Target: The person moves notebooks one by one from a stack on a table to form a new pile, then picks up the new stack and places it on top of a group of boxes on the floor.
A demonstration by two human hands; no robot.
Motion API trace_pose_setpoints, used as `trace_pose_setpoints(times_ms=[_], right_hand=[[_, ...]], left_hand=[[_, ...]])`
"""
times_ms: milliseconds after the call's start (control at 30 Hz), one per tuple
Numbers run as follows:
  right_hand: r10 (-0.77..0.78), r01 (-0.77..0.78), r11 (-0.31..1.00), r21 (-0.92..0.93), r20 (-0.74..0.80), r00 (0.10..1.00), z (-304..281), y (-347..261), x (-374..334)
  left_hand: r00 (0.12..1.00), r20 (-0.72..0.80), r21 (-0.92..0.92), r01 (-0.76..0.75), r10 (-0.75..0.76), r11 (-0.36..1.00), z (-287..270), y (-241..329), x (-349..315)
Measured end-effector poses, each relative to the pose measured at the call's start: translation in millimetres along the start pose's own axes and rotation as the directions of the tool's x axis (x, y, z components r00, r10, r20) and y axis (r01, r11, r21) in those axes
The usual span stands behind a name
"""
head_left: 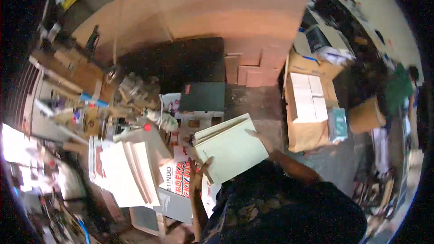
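Dark patterned cloth (280, 208) fills the bottom of the view, nearest the camera, and both forearms come out from it. Both hands grip a stack of pale flat boards (233, 147), held tilted just above the lap. The left hand (199, 171) clasps the stack's lower left corner, thumb lying over the top board and fingers curled beneath. The right hand (262, 139) closes on the right edge, fingers over the top face, with the forearm running back toward the body.

Left of the stack, a second pile of pale boards (129, 171) rests fanned out on the cluttered bench (174, 205), well apart from the hands. Between the two piles lie printed sheets with red lettering (178, 171), partly hidden under the held stack. Behind the stack a dark green box (203, 96) sits in front of a black mat (181, 61). A heap of wooden pieces and tools (90, 86) crowds the left side, blurred too much to tell apart.

To the right, an open cardboard box (309, 131) holds white packets (307, 97). Small pinkish blocks (257, 68) are stacked against a large tan panel (217, 9). Another person in a green top (400, 88) stands at the far right edge.
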State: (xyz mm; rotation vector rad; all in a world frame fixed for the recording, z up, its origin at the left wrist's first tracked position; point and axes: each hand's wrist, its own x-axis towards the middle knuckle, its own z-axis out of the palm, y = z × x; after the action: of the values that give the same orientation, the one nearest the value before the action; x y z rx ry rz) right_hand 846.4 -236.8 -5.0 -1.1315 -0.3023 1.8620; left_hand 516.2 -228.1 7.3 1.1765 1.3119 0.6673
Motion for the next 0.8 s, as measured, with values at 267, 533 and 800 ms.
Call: trace_pose_setpoints(times_ms=[267,533,800], right_hand=[[0.128,-0.129,0.989,-0.066,-0.01,0.992,32.7,-15.9,-11.5],[0.187,-0.028,0.902,-0.432,0.331,0.925,-56.8,-6.3,34.1],[0.211,0.219,0.669,-0.71,0.464,0.86,-42.4,-45.7,61.8]], left_hand=[[0.983,0.069,-0.5,0.181,-0.17,0.847,25.6,11.4,-6.2],[0.991,-0.061,-0.17,0.106,-0.118,0.98,6.1,58.4,-8.2],[0.949,-0.27,-0.083,-0.189,0.161,0.978,-3.9,58.5,-59.7]])
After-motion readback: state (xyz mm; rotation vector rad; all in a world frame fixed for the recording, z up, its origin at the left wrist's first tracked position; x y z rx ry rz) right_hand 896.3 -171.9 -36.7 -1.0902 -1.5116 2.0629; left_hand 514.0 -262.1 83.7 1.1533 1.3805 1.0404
